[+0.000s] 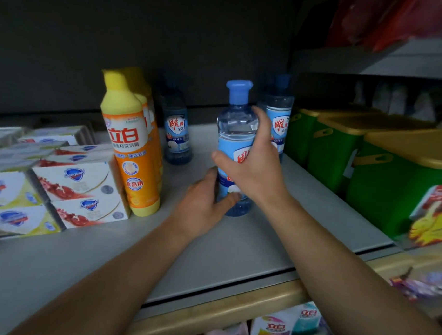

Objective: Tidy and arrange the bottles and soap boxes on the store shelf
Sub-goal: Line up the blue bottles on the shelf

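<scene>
Across the grey shelf (68,268), bare surface runs from the front lip back to the goods. Green tubs with yellow lids (380,176) line its right edge; stacked Safeguard soap boxes (78,195) fill the left, with orange dish-soap bottles (131,150) touching them. Between these, a clear blue-capped detergent bottle (234,121) stands upright, the right hand (252,163) wrapping its grip round the label, the left hand (203,205) curled at its base. Two matching bottles (176,133) stand behind, well apart.
</scene>
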The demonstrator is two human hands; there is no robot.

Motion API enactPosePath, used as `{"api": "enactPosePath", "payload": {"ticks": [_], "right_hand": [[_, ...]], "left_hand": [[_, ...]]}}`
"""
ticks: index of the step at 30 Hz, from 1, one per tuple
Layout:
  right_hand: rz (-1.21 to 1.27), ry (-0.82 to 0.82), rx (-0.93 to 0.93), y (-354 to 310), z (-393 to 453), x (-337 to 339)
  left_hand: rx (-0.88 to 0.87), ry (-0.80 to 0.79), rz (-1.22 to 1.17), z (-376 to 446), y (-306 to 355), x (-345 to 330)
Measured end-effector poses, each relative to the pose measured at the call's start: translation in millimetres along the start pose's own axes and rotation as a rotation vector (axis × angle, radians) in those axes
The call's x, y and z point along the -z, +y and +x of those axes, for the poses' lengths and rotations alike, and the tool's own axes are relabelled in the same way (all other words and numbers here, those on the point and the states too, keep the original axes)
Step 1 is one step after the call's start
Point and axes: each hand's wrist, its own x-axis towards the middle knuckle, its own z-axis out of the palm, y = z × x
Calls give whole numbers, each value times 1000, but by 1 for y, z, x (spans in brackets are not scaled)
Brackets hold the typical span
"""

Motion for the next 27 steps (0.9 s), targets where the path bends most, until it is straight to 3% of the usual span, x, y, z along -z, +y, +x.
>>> {"api": "enactPosePath", "payload": {"ticks": [7,12,18,27], "right_hand": [[-268,25,-144,13,-3,46],[-279,60,-294,28,3,83],[-408,-43,-367,56,-37,87],[-452,-3,-494,85,-7,75]], "left_hand": [[9,-239,353,-4,-7,1],[17,-353,496,-4,-10,-3],[8,-351,502,-5,-11,-4],[2,-329,477,-6,-10,-4]]}}
